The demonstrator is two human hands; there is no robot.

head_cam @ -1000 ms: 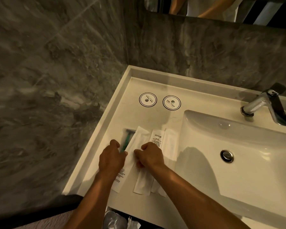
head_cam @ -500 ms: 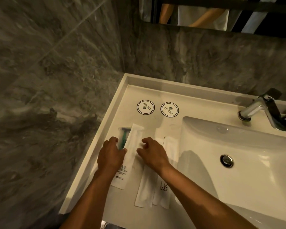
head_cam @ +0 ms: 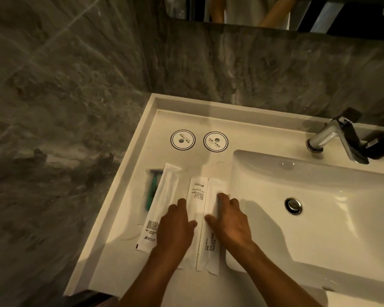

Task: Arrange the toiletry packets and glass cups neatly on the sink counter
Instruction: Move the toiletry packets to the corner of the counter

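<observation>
Grey marble walls close in the white sink counter (head_cam: 129,231), where four toiletry packets lie side by side left of the basin (head_cam: 319,218). Both palms face down: the left hand (head_cam: 175,229) rests flat across the two left-middle packets (head_cam: 164,196), and the right hand (head_cam: 231,220) presses its spread fingers on the toothbrush packet (head_cam: 212,242). Leftmost, a green razor (head_cam: 151,189), seemingly wrapped, lies beside two round coasters (head_cam: 182,139).

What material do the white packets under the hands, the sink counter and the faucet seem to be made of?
White packets: probably matte paper; opaque, printed, creased flat. The razor packet looks like clear plastic film, since the green razor shows through. Sink counter: glossy white ceramic or cast stone, hard to tell which; smooth with soft highlights. Faucet: polished chromed metal, mirror-like reflections.
</observation>
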